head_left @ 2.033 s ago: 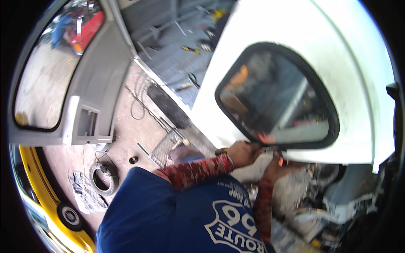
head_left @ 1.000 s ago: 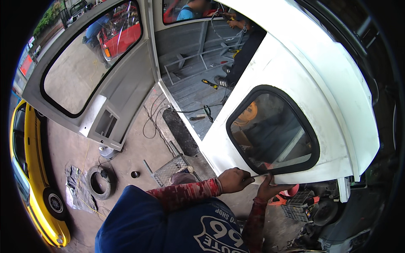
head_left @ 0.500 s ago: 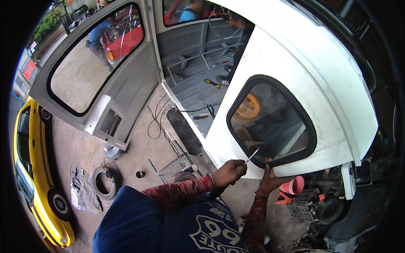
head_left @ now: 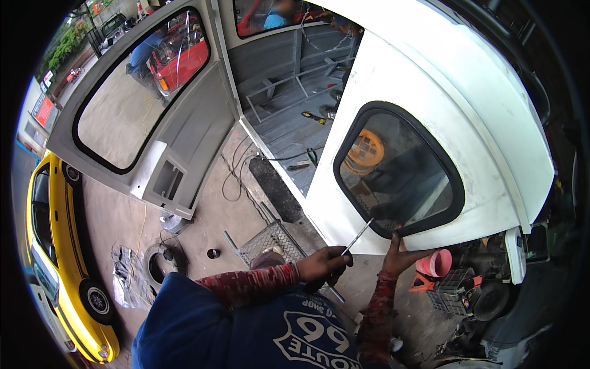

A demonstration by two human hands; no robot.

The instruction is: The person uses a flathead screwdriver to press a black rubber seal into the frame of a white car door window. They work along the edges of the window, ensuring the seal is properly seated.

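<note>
We are gripping a thin silvery metal rod tool [head_left: 358,235] in our left hand [head_left: 324,264], fingers clenched round its handle, its tip reaching the lower edge of the black rubber window seal [head_left: 458,203]. Our right hand [head_left: 399,255] is pressing open-fingered against that same lower edge, grasping nothing. The seal is sitting in the rounded window opening of the white van body panel [head_left: 479,123] and looks seated all round; we judge only this bottom stretch is left. Beyond, the grey rear door [head_left: 184,141] is hanging open.
</note>
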